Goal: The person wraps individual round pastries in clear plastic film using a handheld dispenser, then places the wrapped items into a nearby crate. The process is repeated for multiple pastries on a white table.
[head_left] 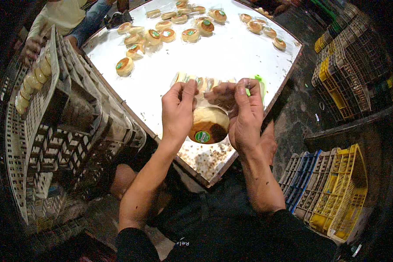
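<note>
A round bun (211, 118) with a browned face and a green round label hangs in a clear plastic bag over the near corner of the white table (179, 54). My left hand (177, 109) pinches the bag's upper edge between thumb and fingers. On the other side my right hand (248, 113) is closed on the bag too, its thumb against its fingers. Just beyond my hands lie more wrapped buns (205, 83), partly covered by my fingers. A bright green thing (261, 82) shows behind my right hand; its kind is hidden.
Several bagged buns (190, 35) lie across the table's far side, others (255, 27) at the far right. Stacked plastic crates (74, 131) stand close at left, one holding buns (34, 81). Yellow and blue crates (327, 187) are at right. Another person's hand (30, 49) touches the left crate.
</note>
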{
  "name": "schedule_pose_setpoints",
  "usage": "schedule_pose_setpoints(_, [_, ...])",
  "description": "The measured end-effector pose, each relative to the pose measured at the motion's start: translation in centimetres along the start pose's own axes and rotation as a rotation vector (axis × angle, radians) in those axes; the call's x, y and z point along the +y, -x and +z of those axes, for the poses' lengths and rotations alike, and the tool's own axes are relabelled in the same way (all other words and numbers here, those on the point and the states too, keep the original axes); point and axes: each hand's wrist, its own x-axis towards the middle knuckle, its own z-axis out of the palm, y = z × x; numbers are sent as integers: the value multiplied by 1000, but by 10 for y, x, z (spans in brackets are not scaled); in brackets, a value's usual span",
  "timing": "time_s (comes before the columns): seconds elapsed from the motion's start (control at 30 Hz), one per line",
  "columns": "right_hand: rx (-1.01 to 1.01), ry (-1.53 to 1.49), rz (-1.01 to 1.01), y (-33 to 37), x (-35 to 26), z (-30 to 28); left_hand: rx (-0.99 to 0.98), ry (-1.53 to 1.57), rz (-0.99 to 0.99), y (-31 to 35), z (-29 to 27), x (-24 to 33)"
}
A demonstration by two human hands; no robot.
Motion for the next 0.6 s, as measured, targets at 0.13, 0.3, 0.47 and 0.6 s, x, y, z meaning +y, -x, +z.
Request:
schedule_pose_setpoints(0.13, [35,14,49,7,3,6,-77,68,-87,3,-6,1])
schedule_pose_setpoints(0.3, [44,57,79,9,8,16,246,-109,986,20,-1,-20])
schedule_pose_setpoints(0.47, [88,451,-85,6,29,6,-7,70,-99,28,-7,1])
schedule_pose_setpoints(0.6, [-154,1058,-709,17,53,-6,46,354,-174,21,-12,0])
